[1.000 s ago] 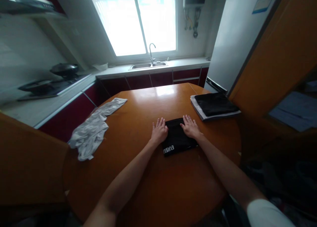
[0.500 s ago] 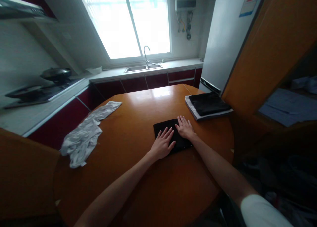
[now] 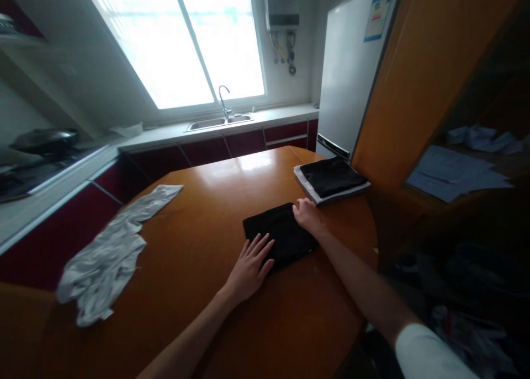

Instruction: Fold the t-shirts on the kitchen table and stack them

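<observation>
A folded black garment (image 3: pixel 285 233) lies flat on the wooden table in front of me. My left hand (image 3: pixel 249 266) rests on its near left part, fingers spread and palm down. At the far right corner, the fingers of my right hand (image 3: pixel 307 214) are curled in and closed on the fabric; their tips are partly hidden. Just beyond that hand sits a stack of folded clothes, with a black piece (image 3: pixel 331 176) on top of a white and grey one (image 3: pixel 308 190).
A crumpled light grey garment (image 3: pixel 111 252) lies along the left side of the round-edged table (image 3: pixel 199 219). Behind it are a counter with a sink (image 3: pixel 207 124), a stove with a pan (image 3: pixel 45 140), and a fridge (image 3: pixel 348 70). Papers (image 3: pixel 451 169) lie on a shelf at right.
My right hand has gone from lying flat on the black garment to curling its fingers at the far right corner. My left hand has slid toward the near left edge. The view has shifted right.
</observation>
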Demonstrator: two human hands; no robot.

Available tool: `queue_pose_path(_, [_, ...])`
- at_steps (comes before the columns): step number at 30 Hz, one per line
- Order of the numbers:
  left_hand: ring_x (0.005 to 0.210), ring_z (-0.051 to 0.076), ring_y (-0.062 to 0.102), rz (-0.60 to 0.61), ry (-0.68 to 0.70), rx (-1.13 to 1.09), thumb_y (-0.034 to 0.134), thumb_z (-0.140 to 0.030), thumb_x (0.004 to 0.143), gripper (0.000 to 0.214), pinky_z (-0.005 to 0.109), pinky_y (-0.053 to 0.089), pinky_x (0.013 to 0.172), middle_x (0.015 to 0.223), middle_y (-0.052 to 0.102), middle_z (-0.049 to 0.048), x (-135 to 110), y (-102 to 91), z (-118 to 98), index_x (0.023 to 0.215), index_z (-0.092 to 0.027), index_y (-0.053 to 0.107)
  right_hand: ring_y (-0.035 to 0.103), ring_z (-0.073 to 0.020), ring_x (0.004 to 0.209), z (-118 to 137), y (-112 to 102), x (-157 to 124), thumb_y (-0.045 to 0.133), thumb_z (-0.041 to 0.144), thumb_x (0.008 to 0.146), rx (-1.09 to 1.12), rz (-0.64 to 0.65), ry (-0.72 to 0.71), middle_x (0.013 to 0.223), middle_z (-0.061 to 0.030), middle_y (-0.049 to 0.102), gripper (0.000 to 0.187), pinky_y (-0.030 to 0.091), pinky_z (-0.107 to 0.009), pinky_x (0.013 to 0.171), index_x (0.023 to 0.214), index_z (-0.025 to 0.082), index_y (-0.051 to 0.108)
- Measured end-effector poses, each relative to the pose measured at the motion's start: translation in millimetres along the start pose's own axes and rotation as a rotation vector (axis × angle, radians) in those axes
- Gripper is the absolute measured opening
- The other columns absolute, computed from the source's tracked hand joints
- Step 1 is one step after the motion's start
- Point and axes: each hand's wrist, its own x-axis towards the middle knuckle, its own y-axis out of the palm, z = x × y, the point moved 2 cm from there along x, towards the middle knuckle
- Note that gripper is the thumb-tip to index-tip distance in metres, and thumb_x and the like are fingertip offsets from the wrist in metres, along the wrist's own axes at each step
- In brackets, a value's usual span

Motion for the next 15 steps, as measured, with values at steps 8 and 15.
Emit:
queue_pose_path(8, [0.145,0.023,0.041,-0.092,-0.012,-0.164,0.038,-0.036,0.106,0.041,0.053,0.024,0.124,0.148,0.055,0.0075,6.6,-4.2,0.0,0.141,-0.024,0.056,0.056,-0.0151,0.053,-19.6,-15.9,0.4,0.077,0.028,0.074,0.241,0.275,0.064,0.048,-0.0015,0.056,0.028,0.033,-0.023,0.049,0.054,0.015,0.062])
queue_pose_path(15, [0.141,0.025,0.046,-0.140,-0.039,-0.265,0.040,-0.035,0.104,0.040,0.055,0.028,0.122,0.142,0.060,0.0091,8.0,-10.1,-3.4,0.137,-0.022,0.059,0.063,-0.0146,0.059,-14.6,-19.1,-2.5,0.081,0.020,0.067,0.758,0.521,0.209,0.068,-0.0048,0.072,0.014,0.043,-0.020,0.050,0.073,0.012,0.071])
